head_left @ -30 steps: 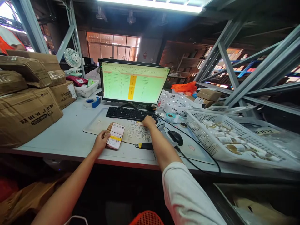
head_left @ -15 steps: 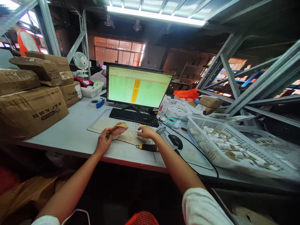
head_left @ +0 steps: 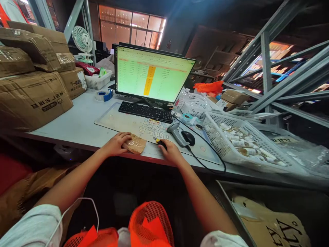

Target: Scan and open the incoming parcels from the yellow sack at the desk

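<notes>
My left hand (head_left: 117, 143) lies on the near edge of the white desk (head_left: 77, 125), its fingers resting on a small brown taped parcel (head_left: 135, 144) that now lies label-side down. My right hand (head_left: 170, 153) closes over a black and yellow utility knife (head_left: 159, 141) just right of the parcel. A grey barcode scanner (head_left: 176, 132) and a black mouse (head_left: 189, 137) lie just beyond my right hand. The keyboard (head_left: 145, 111) and a monitor (head_left: 151, 75) with a green spreadsheet stand behind, on a beige desk mat (head_left: 115, 120).
Stacked cardboard boxes (head_left: 33, 99) fill the desk's left. A white basket (head_left: 213, 123) of small rolls sits at the right, with tape rolls (head_left: 103, 95), more baskets and metal racking (head_left: 267, 68) behind. An open box (head_left: 272, 219) stands below right. Orange mesh (head_left: 151, 223) lies on my lap.
My left hand turned the parcel over and set it down near the desk edge. My right hand left the keyboard and came back to grip the utility knife.
</notes>
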Demonstrator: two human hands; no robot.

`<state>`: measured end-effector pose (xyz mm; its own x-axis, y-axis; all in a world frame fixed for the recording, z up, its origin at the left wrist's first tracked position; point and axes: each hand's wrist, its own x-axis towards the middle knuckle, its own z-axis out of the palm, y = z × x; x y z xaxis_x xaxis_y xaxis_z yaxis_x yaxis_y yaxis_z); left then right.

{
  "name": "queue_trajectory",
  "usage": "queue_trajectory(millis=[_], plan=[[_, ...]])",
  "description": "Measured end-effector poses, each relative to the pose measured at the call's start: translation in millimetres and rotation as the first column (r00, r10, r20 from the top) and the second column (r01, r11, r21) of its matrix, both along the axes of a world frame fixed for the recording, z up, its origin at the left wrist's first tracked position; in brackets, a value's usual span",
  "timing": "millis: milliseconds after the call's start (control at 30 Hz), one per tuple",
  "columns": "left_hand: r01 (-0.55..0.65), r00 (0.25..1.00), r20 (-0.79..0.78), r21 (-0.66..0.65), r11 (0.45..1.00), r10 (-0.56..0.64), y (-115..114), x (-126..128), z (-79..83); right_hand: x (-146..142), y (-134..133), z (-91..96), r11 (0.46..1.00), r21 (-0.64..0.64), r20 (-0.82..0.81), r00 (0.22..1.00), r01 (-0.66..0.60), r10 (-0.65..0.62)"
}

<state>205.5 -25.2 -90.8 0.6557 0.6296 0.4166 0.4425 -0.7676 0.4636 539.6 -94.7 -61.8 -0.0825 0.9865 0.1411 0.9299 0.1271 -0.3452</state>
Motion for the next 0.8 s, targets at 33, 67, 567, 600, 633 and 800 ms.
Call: queue_trajectory(millis=[33, 67, 567, 600, 633, 800], plan=[[0.000, 1.000, -0.025, -0.028, 1.000, 0.000, -3.2, -3.1, 3.6, -2.4, -4.0, 2.7, 1.000, -0.001, -0.043, 0.999, 0.004, -0.004], [-0.005, 0.999, -0.047, -0.056, 0.998, 0.002, -5.6, -5.9, 7.0, -5.0, -8.3, 5.8, 1.000, -0.020, -0.102, 0.995, 0.003, -0.005], [-0.029, 0.992, 0.106, -0.362, 0.932, 0.072, 9.4, -9.8, -7.9, -39.5, -28.3, 7.6, 0.873, -0.414, -0.829, 0.504, -0.257, -0.244], [-0.030, 0.992, 0.107, -0.372, 0.928, 0.074, 8.7, -9.3, -6.7, -40.1, -28.0, 6.5, 0.872, -0.417, -0.834, 0.490, -0.257, -0.254], [-0.033, 0.991, 0.108, -0.380, 0.924, 0.080, 8.1, -9.0, -5.4, -40.4, -27.8, 5.4, 0.869, -0.420, -0.840, 0.475, -0.261, -0.263], [-0.048, 0.988, 0.116, -0.410, 0.911, 0.104, 7.9, -8.1, -3.0, -38.6, -28.3, -0.6, 0.848, -0.420, -0.873, 0.401, -0.323, -0.279]])
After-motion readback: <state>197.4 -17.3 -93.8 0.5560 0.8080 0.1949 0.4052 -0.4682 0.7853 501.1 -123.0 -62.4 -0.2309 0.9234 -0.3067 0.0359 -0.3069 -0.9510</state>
